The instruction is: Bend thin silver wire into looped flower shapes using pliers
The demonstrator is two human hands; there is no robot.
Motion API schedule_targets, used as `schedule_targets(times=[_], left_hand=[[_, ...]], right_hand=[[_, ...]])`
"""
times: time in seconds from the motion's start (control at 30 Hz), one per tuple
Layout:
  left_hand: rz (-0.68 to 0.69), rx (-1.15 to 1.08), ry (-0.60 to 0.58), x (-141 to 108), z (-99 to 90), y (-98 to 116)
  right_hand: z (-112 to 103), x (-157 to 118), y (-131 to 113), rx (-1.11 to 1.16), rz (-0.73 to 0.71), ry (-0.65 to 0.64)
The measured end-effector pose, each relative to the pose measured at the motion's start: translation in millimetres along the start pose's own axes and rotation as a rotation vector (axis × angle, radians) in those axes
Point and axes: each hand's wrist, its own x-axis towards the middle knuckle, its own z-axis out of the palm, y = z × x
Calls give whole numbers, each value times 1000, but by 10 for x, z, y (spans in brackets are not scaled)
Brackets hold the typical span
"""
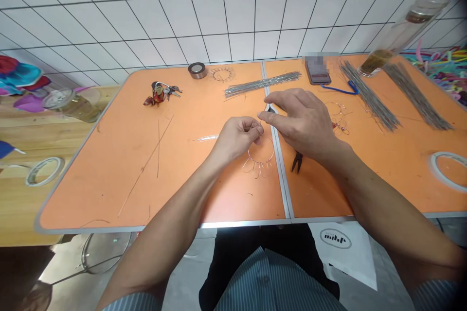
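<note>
My left hand is closed in a pinch on a thin wire ring with several small loops along its lower side. The ring hangs just above the orange table. My right hand curls around dark pliers, thumb and forefinger apart beside the wire's upper end. A dark and shiny piece of a tool shows between thumb and forefinger. Black pointed pliers jaws stick out below the right hand. The hand hides the middle, so I cannot tell whether both parts belong to one tool.
Bundles of straight wires lie at the back and right. Keys, a tape roll, a phone and a tall glass bottle stand or lie behind. Finished-looking wire loops rest right of my hand. A white ring lies far right.
</note>
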Motion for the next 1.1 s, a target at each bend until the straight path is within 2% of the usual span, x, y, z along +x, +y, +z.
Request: schedule_targets(times=[0.17, 0.53, 0.8, 1.0, 1.1], left_hand=[[12, 53, -34, 17, 3, -39], [-43, 7, -91, 2, -16, -20], [-78, -50, -72, 18, 3, -48], [-64, -91, -33, 38, 6, -76], [-63, -117, -5, 36, 6, -68]], right_hand=[[41, -24, 42, -28, -36, -62], [42, 6, 32, -116, -189, -74], [92, -5, -52, -82, -35, -152], [141, -37, -132, 43, 155, -173], [143, -45, -115, 108, 190, -183]])
